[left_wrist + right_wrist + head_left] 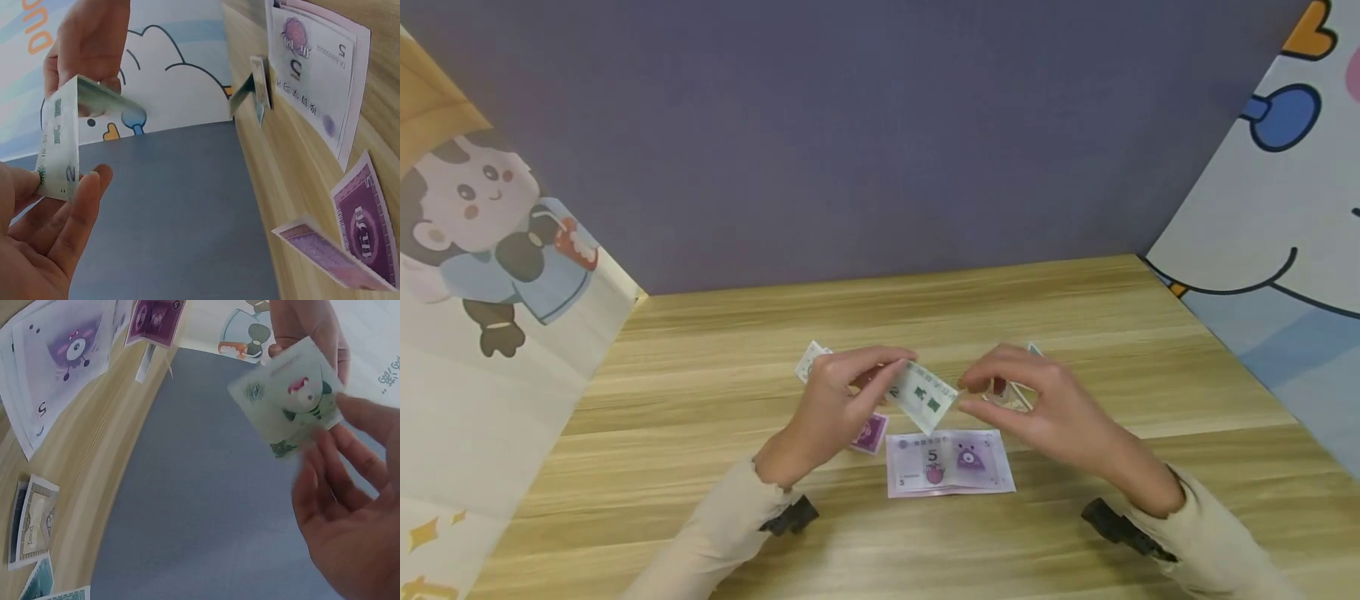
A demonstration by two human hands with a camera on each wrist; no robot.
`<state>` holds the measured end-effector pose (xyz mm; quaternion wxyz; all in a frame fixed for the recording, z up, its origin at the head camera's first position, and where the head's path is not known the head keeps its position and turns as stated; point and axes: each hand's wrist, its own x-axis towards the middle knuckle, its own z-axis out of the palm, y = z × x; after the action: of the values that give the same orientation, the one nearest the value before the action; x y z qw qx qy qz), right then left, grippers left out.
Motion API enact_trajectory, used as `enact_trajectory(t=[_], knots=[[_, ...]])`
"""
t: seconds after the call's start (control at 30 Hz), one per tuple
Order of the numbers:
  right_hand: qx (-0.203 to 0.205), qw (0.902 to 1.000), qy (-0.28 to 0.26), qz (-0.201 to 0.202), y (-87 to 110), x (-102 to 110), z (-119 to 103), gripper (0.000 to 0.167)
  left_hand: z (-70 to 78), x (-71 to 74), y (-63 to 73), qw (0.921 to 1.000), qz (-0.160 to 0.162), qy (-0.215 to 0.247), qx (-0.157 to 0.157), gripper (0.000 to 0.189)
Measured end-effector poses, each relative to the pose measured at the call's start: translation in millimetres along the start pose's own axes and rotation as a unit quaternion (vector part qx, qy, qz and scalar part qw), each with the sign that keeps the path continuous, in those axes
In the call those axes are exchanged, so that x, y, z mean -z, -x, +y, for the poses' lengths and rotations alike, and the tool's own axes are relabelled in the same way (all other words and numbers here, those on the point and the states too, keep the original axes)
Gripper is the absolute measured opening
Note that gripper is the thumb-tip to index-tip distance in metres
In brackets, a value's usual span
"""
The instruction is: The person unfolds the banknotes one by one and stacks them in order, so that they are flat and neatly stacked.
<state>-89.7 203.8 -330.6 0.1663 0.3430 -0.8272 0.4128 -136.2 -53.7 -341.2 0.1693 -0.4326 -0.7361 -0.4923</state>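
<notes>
My left hand (831, 396) pinches a folded green play banknote (922, 398) between thumb and fingers above the table. My right hand (1037, 400) has its thumb and index finger curled at the note's other edge. In the right wrist view the note shows a cartoon figure and my right index fingertip is blurred. Seen from the left wrist, the green banknote (61, 144) is bent at a crease, one half facing away. Below the hands lie purple play banknotes (951, 463) marked 5. A folded dark purple banknote (871, 435) stands near my left wrist.
Behind my right hand is a folded brown banknote (39, 519), with a teal one (40, 578) close by. A pale note (810, 360) lies beyond my left hand. A grey-blue panel (865, 150) closes off the back of the wooden table (700, 350); cartoon-printed walls flank it.
</notes>
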Motion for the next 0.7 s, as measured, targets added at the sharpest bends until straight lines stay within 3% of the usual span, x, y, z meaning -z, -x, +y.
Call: enact_trajectory(t=[0.17,0.27,0.4,0.53,0.7], knots=[[-0.001,0.9995,0.032,0.006,-2.3,5,2,0.023,0.2,2.2,-2.0,0.9999,-0.013,0.003,0.002,0.015],[-0.046,0.9983,0.034,-0.010,-2.0,9,3,0.016,-1.0,2.8,-2.9,0.9993,-0.028,0.008,0.022,0.014],[-0.114,0.9919,0.039,-0.042,-1.0,12,5,0.003,-3.6,2.8,-2.5,0.9948,-0.065,0.010,0.078,0.013],[-0.157,0.9837,0.041,-0.078,1.4,7,13,0.003,-6.0,0.9,2.9,0.9826,-0.113,0.041,0.142,0.013],[-0.175,0.9766,0.020,-0.124,7.1,-3,25,0.006,-12.0,-3.7,16.6,0.9591,-0.167,0.082,0.214,0.014]])
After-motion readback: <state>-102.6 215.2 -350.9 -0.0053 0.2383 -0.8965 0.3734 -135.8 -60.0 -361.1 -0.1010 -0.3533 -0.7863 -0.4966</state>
